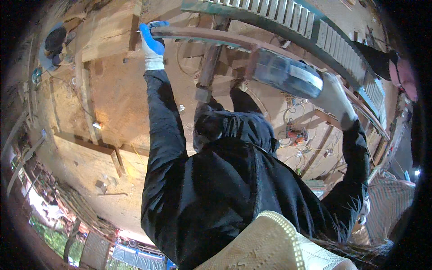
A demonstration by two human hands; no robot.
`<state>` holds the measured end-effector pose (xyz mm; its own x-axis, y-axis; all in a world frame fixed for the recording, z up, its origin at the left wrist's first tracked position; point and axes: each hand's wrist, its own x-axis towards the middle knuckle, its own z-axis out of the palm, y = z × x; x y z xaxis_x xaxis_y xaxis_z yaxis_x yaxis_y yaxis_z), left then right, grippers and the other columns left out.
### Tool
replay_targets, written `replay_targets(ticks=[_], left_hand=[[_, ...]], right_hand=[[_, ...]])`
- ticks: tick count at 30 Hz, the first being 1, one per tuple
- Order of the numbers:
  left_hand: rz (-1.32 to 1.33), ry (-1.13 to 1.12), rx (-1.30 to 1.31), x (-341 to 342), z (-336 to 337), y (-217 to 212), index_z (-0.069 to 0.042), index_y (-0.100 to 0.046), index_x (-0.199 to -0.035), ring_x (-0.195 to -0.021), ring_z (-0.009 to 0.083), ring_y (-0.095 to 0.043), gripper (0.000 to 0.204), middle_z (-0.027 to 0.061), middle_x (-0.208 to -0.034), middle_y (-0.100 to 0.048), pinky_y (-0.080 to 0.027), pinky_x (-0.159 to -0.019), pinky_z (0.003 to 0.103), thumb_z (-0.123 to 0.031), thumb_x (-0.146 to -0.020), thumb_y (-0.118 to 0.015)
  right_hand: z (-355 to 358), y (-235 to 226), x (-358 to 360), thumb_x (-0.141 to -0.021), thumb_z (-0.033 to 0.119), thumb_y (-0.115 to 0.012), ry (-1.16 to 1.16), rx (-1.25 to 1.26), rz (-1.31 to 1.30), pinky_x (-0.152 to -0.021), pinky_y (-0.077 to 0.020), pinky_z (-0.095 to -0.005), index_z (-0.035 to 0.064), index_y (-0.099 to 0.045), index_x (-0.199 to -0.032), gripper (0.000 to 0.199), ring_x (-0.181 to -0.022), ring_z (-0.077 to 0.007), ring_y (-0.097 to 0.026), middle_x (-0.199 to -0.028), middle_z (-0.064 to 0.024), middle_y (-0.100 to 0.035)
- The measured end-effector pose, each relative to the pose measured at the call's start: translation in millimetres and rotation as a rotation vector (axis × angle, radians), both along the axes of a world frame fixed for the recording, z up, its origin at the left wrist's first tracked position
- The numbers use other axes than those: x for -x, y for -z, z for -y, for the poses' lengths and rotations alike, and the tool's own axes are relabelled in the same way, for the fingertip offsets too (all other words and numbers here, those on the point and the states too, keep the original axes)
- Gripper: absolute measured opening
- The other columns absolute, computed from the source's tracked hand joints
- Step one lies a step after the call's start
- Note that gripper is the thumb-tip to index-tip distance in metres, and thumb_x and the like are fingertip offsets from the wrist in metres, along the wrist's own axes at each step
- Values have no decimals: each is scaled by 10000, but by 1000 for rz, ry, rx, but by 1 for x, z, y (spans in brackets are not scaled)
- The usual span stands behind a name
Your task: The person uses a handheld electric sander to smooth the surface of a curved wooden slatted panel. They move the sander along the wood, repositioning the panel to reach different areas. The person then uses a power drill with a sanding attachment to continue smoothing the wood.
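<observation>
My left hand (154, 45), in a blue-and-white glove, is closed round the left end of a long, slightly curved brown bar (204, 34). That bar runs rightward to a dark blue-grey block-like piece (276, 74) with a pale band across its right part. My right hand (335, 99), in a greyish-white glove, lies against the right end of this piece. Its fingers are hidden behind the piece, so their grip does not show. Just beyond, a long dark-green frame with pale slats (274, 11) curves from top centre down to the right.
A dark upright beam (211, 63) stands under the bar. An orange power tool (297, 134) and tangled cords lie on the floor at right. Boards (110, 40) fill the upper left. One person (56, 42) is at far left; another in pink (404, 76) is at far right.
</observation>
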<state>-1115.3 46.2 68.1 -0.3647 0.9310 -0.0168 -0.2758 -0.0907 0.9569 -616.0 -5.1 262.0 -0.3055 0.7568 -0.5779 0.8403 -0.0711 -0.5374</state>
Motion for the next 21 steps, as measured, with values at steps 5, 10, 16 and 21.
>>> replay_targets(ticks=[5, 10, 16, 21], left_hand=[[83, -79, 25, 1, -3, -1, -11, -625, -867, -902, 322, -643, 715, 190, -919, -677, -486, -887, 427, -670, -925, -355], [-10, -68, 33, -4, -4, -2, -15, -621, -865, -905, 322, -641, 724, 193, -925, -675, -478, -894, 421, -688, -912, -359], [-3, -53, 52, 4, -1, -3, -22, -610, -907, -920, 310, -638, 691, 189, -958, -673, -477, -898, 419, -662, -933, -349], [-115, 77, 54, 4, 1, -6, -16, -616, -985, -959, 277, -630, 770, 170, -1021, -672, -473, -911, 407, -697, -932, -262]], right_hand=[[7, -13, -34, -694, 203, -738, -49, -73, 15, -786, -532, -378, 19, -619, -1135, 492, -865, -264, -669, -986, -178, -689], [1, -21, -23, -649, 221, -744, -111, -141, 12, -784, -532, -412, 9, -636, -1073, 486, -861, -322, -665, -938, -212, -680], [-12, -18, 66, -628, 199, -771, -210, -250, 144, -786, -512, -438, -8, -638, -1039, 479, -887, -386, -647, -913, -246, -665], [-26, -18, 156, -631, 195, -702, -281, -310, 112, -773, -550, -441, 29, -676, -986, 392, -816, -374, -666, -890, -209, -677]])
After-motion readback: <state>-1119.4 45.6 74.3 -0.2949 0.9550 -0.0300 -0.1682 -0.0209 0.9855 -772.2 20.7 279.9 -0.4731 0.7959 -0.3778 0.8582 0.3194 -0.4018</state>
